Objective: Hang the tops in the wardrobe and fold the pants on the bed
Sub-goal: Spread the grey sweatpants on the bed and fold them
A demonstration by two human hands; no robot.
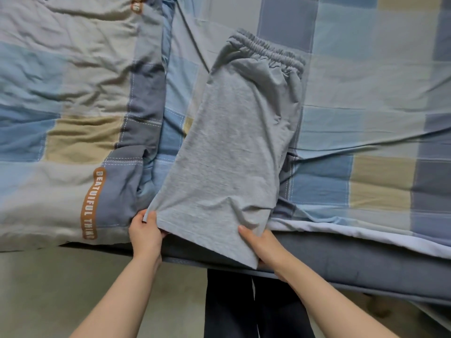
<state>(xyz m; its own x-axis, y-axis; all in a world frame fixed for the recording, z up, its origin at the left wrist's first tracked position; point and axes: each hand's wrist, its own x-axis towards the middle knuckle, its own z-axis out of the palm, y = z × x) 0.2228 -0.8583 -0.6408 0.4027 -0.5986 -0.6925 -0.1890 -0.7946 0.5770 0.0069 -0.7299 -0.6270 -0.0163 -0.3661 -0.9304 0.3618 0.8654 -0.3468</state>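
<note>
1. A pair of grey shorts (234,147) lies lengthwise on the bed (366,81), folded in half so one leg sits on the other.
2. The elastic waistband (268,48) points toward 12 o'clock; the hem hangs over the bed's near edge at 6 o'clock.
3. The left hand (145,231) holds the hem corner at about 7 o'clock of the shorts, its grip closed on the cloth, thumb on top and fingers tucked under.
4. The right hand (262,245) takes the other hem corner at about 5 o'clock, thumb lying on the fabric and the fingers hidden beneath it, so its grip pinches the cloth too.
5. A rumpled patchwork quilt (73,106) in blue, grey and tan lies at 9 o'clock of the shorts, just beside them, with an orange lettered strip (91,203) near its lower edge.
6. The checked sheet spreads out toward 3 o'clock.
7. Dark trousers (244,306) of the person show at 6 o'clock, against a pale floor (61,289).
</note>
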